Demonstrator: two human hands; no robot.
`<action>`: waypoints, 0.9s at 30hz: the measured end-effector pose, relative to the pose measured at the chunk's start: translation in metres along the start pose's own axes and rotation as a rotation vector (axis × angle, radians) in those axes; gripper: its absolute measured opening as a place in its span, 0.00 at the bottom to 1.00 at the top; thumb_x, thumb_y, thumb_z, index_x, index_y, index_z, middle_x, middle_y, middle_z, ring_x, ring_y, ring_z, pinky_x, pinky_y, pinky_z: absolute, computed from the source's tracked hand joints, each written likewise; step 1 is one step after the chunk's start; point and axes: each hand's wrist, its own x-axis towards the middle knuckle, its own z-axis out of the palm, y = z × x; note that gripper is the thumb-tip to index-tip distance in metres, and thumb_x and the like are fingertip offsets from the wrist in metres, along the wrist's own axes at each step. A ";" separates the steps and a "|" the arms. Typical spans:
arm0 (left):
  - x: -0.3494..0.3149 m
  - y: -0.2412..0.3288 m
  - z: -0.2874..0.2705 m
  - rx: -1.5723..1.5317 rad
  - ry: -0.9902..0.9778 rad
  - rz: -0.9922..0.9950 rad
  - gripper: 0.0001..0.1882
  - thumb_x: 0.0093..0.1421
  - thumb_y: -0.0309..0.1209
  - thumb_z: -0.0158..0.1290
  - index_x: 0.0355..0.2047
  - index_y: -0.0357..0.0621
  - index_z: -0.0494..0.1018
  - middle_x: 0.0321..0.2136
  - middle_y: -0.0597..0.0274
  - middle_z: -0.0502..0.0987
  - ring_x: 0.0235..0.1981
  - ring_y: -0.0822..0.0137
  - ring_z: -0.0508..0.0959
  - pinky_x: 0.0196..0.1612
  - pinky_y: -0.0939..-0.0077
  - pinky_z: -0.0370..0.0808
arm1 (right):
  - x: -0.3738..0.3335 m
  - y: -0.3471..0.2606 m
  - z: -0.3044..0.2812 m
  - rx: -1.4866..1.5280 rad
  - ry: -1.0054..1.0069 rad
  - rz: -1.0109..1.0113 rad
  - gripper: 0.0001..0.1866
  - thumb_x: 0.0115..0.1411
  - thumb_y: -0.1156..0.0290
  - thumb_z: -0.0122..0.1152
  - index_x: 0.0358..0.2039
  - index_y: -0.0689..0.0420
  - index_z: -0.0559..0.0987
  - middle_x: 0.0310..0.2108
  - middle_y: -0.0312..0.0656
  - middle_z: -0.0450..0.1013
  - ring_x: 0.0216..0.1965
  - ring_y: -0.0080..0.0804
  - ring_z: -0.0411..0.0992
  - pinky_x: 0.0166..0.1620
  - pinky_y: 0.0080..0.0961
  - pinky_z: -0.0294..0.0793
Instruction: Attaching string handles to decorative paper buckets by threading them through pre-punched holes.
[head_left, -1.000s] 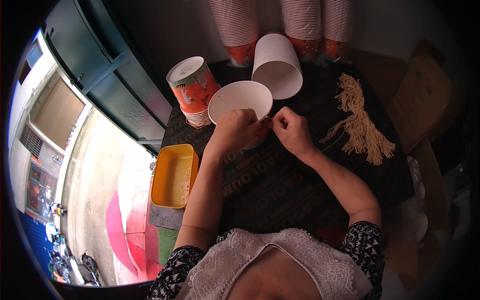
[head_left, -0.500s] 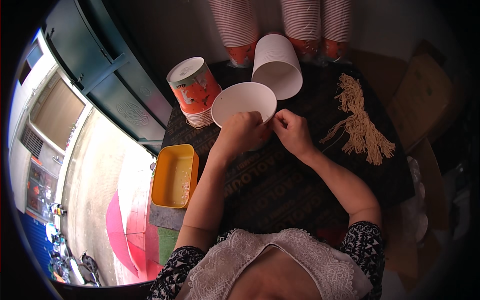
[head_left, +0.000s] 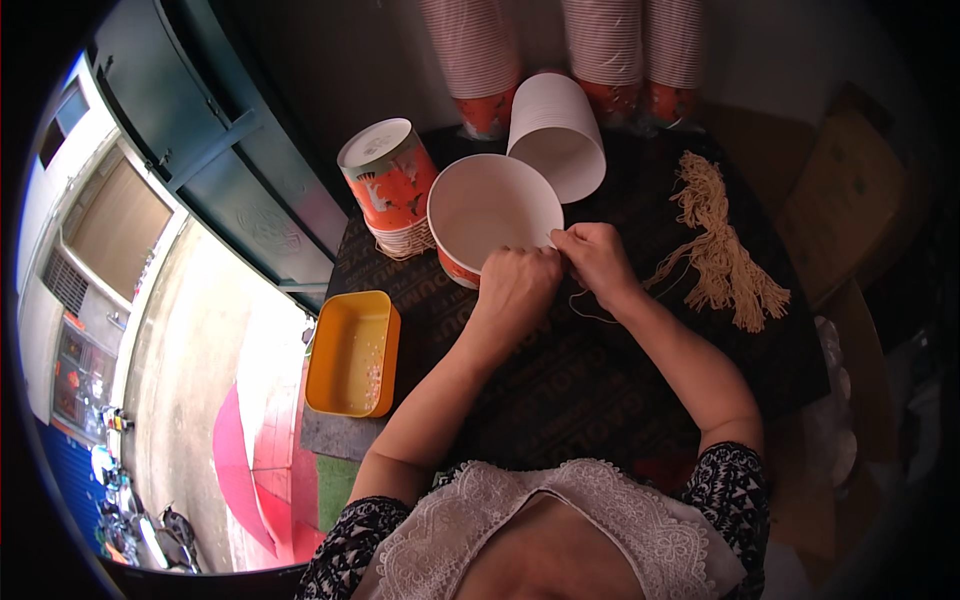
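A white-lined paper bucket (head_left: 490, 205) with an orange outside leans toward me, its wide mouth facing up. My left hand (head_left: 520, 285) is closed at its near rim, back of the hand up and fingertips hidden. Beside it, my right hand (head_left: 597, 262) pinches close to the rim's right edge, thumb and forefinger together. A thin string (head_left: 592, 316) trails below the right hand. Its end between the fingers is too small to see. A bundle of beige strings (head_left: 722, 240) lies to the right on the dark table.
An upside-down stack of orange printed buckets (head_left: 392, 185) stands at the left. Another white bucket (head_left: 557, 135) lies on its side behind. Wrapped bucket stacks (head_left: 468, 55) line the wall. A yellow tub (head_left: 350, 360) sits at the table's left edge, near a green metal door (head_left: 240, 160).
The bucket has tipped further toward me and its mouth shows more. My left hand has moved right and nearer, out of the mouth. A loop of string now shows below my right hand.
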 end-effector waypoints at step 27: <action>0.001 -0.039 0.047 -0.536 0.077 -0.183 0.07 0.54 0.30 0.52 0.27 0.39 0.76 0.25 0.45 0.77 0.29 0.46 0.78 0.32 0.58 0.75 | -0.002 0.039 0.020 0.049 -0.028 0.041 0.12 0.55 0.75 0.53 0.17 0.64 0.74 0.14 0.34 0.68 0.18 0.17 0.63 0.21 0.21 0.61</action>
